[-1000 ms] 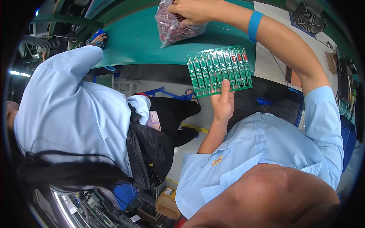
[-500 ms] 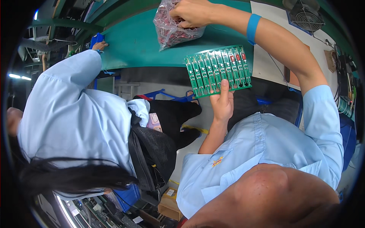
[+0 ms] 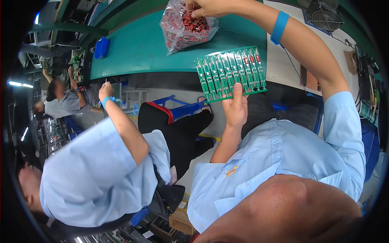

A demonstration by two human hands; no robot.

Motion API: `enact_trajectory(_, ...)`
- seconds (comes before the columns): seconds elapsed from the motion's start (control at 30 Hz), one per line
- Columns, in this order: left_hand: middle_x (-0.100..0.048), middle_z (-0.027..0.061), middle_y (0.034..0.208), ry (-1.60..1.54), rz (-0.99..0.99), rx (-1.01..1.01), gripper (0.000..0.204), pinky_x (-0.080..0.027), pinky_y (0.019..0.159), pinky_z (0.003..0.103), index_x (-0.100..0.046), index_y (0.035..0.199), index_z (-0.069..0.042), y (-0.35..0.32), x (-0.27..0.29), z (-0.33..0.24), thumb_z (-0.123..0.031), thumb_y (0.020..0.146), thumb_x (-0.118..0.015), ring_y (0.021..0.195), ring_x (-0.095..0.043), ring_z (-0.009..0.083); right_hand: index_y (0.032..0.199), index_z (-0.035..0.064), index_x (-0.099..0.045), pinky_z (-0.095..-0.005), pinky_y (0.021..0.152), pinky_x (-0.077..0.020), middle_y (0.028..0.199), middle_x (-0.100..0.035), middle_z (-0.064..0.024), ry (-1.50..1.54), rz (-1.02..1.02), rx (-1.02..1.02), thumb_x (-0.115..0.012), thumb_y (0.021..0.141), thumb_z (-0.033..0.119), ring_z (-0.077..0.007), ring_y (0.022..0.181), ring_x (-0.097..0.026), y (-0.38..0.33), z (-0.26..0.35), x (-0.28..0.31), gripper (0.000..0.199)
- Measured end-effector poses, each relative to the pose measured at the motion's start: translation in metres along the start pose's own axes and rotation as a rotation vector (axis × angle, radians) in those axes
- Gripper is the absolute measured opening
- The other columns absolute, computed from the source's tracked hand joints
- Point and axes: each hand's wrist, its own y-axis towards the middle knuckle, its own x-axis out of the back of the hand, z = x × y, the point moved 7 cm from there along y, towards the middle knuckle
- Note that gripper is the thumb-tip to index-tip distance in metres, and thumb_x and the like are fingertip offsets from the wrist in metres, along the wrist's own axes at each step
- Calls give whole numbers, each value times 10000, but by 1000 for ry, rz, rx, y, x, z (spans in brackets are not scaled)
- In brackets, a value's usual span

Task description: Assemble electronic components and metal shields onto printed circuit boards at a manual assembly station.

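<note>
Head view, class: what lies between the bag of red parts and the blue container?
Only green tabletop shows between the bag and blue container in the head view.

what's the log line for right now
left hand: holding green rectangular circuit-board panel | right hand: at clear plastic bag of small red components

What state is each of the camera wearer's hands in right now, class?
Left hand: closed on the green circuit-board panel.
Right hand: fingers bent over red parts in the clear bag; cannot tell whether it holds any.

Green circuit board, red components, teal tabletop, blue wristband
</note>
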Motion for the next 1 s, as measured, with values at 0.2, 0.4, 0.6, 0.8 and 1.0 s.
enact_trajectory(0.2, -623, 102, 1366, 17, 8, -20, 431, -569, 950, 375, -397, 1518, -140, 29, 6, -1, -109, 1096, -482, 1172, -662, 214, 898, 5, -773, -377, 654, -530, 794, -741, -115, 18, -16, -94, -720, 822, 211, -301, 683, -643, 8, -31, 55, 226)
enact_trajectory(0.4, -624, 102, 1372, 0, -69, 6, 433, -566, 974, 386, -403, 1520, -142, 49, -11, -1, -102, 1095, -479, 1177, -662, 219, 932, -24, -779, -292, 648, -508, 780, -732, -47, 112, -88, -283, -755, 839, 232, -161, 660, -603, -2, 41, 97, 274)
enact_trajectory(0.6, -647, 79, 1306, -83, -62, 62, 415, -545, 875, 308, -426, 1499, -125, 126, -97, 27, -97, 1091, -499, 1080, -664, 167, 928, -20, -780, -281, 623, -486, 777, -732, -37, 148, -105, -465, -750, 870, 223, -142, 647, -588, -109, -95, 235, 252)
enact_trajectory(0.8, -643, 89, 1322, -52, -34, 124, 421, -555, 884, 320, -420, 1506, -131, 99, -86, 45, -92, 1092, -488, 1109, -663, 180, 934, -15, -777, -317, 625, -502, 792, -753, -52, 124, -47, -573, -723, 896, 195, -182, 646, -624, -188, -102, 170, 220)
enact_trajectory(1.0, -635, 100, 1344, -23, 38, 154, 434, -566, 901, 337, -403, 1519, -138, 96, -105, 63, -94, 1094, -480, 1129, -663, 194, 930, -15, -764, -368, 667, -531, 806, -758, -77, -147, 59, -498, -709, 892, 165, -247, 681, -670, -216, -88, 182, 193)
